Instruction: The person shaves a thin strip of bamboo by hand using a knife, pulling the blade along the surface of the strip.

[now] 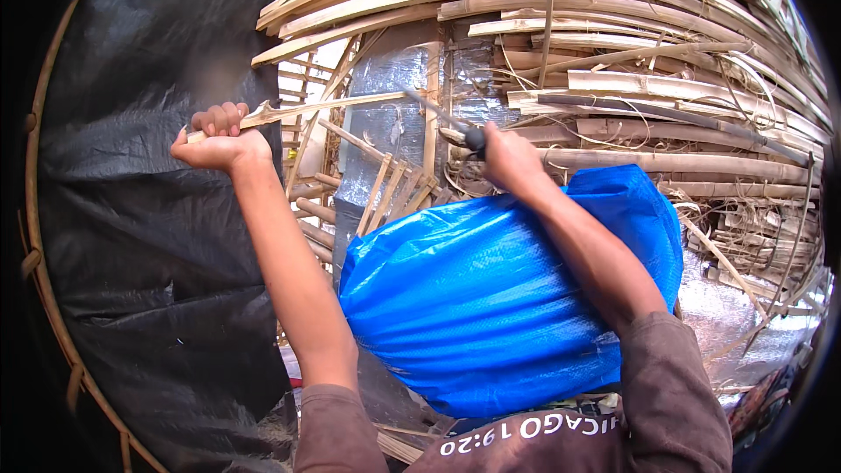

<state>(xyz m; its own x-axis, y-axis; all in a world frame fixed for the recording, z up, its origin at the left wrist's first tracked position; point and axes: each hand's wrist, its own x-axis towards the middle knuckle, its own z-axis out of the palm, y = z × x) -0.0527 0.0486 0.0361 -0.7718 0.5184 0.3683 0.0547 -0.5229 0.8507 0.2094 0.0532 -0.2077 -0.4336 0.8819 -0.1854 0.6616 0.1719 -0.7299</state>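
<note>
My left hand [221, 140] is raised at the left, its fingers wrapped round one end of a long, pale bamboo strip [342, 103]. A knobby node sticks up on the strip just past my fingers, and the far part tapers toward the right. My right hand [512, 158] grips the dark handle of a knife [434, 110]. Its narrow blade points up and left, and the tip meets or overlaps the strip's right end; I cannot tell if they touch. Below both hands a blue plastic sheet [499, 298] is draped over my lap.
Split bamboo slats [613, 9] are heaped across the far side and right. Black plastic sheeting [158, 210] hangs at the left, edged by a curved pole [32, 175]. Short bamboo pieces [385, 197] stand beyond the blue sheet, near a silvery sheet [377, 123].
</note>
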